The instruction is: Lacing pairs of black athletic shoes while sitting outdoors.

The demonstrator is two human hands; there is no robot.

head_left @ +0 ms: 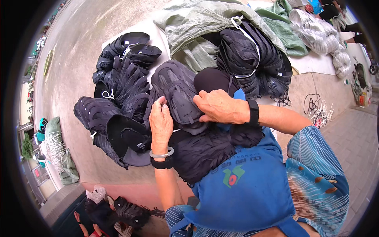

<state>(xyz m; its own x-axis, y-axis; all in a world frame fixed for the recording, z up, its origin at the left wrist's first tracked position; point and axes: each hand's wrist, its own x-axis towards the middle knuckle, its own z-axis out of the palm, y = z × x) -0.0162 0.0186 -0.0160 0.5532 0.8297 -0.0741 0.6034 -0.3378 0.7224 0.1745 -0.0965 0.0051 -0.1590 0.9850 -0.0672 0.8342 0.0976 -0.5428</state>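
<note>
Black mesh shoe upper (176,91) lies on the lap pile, long axis running away from the person, tilted slightly left. Left hand (160,123) pinches its near-left edge; right hand (216,106) lies curled over its right edge, gripping. Both touch it, neither nearer.

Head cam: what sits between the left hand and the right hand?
In the head view, a black mesh shoe upper spans the gap: the left hand grips its left edge, and the right hand presses its right edge.
</note>
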